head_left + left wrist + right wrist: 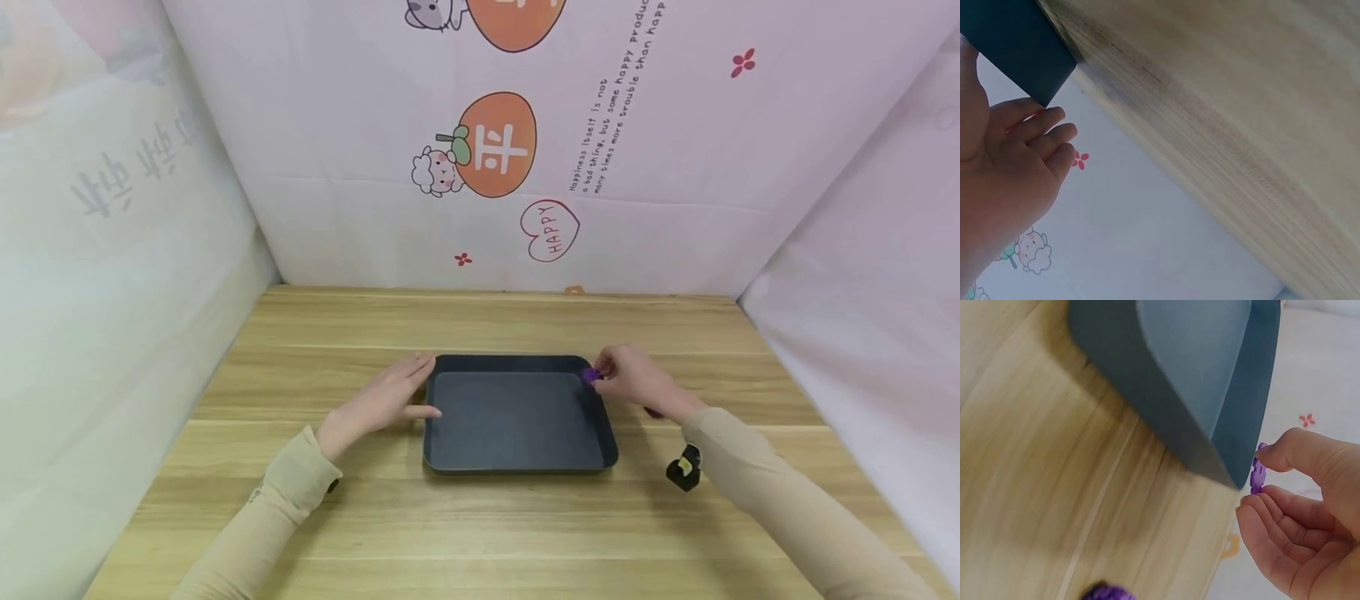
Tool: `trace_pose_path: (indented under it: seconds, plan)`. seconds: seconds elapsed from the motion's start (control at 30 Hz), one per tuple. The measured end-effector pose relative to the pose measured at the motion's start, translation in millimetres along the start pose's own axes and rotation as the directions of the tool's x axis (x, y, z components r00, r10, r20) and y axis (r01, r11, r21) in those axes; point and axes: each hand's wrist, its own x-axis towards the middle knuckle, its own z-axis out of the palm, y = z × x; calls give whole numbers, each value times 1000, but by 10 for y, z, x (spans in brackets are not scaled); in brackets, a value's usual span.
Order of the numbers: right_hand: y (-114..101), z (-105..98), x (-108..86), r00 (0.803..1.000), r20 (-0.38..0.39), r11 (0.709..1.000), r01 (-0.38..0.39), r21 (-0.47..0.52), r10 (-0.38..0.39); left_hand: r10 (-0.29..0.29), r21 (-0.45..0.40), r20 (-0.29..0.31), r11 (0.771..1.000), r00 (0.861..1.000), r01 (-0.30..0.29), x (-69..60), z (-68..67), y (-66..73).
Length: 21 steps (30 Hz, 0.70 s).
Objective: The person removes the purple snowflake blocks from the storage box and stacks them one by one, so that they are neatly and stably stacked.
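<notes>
A dark grey rectangular tray (517, 425) lies on the wooden table. My left hand (386, 396) rests at its left side, fingers fairly straight at the far left corner and thumb tip over the rim. The left wrist view shows this hand (1022, 144) by a tray corner. Between thumb and fingers my right hand (633, 377) pinches a small purple notched plastic piece (592, 375) at the tray's far right corner. In the right wrist view the piece (1259, 470) is upright, close to the tray corner; whether it touches is unclear.
A purple and black object (1107, 592), cut off by the frame, lies on the table in the right wrist view. Beneath my right wrist a dark red object (653, 412) shows partly. Printed white cloth (360, 225) hangs behind the table and along both sides.
</notes>
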Motion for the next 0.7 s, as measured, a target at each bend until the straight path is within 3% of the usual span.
trace_pose_path:
  seconds: [0.23,0.7]
  plan:
    - [195,-85,-108,999,-45,1000,2,-18,-3,2,-1,-4,1000,1000,-2,-3,12,-2]
    - [590,-130,-382,993,-103,997,-66,-48,61,-5,-6,11,1000,1000,5,4,9,-3]
